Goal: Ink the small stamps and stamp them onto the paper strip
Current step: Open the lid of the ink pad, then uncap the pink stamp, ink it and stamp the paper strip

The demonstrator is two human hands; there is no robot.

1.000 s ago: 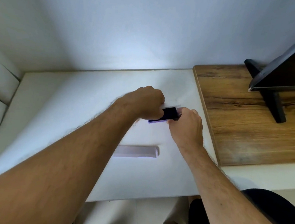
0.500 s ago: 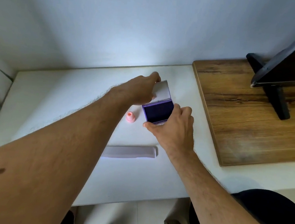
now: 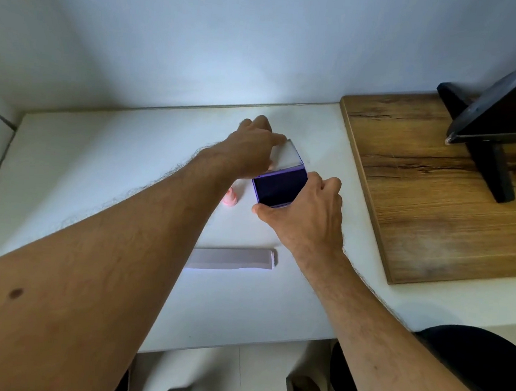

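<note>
A purple ink pad (image 3: 277,188) lies open on the white table (image 3: 97,162), its dark pad face up. Its clear lid (image 3: 288,156) is swung back toward the wall. My left hand (image 3: 249,151) holds that lid at its left edge. My right hand (image 3: 306,213) grips the pad's base from the near right side. A small pink stamp (image 3: 231,198) stands just left of the pad, partly behind my left forearm. The white paper strip (image 3: 234,259) lies nearer to me, its left end hidden by my left arm.
A wooden board (image 3: 431,191) lies on the table's right part and carries a dark stand (image 3: 485,152) with a tilted screen. The wall runs close behind the table. A dark seat edge (image 3: 455,353) shows at the lower right.
The ink pad's lid has been swung open and back by my left hand. The pink stamp has come into view. My right hand has shifted to the pad's near side.
</note>
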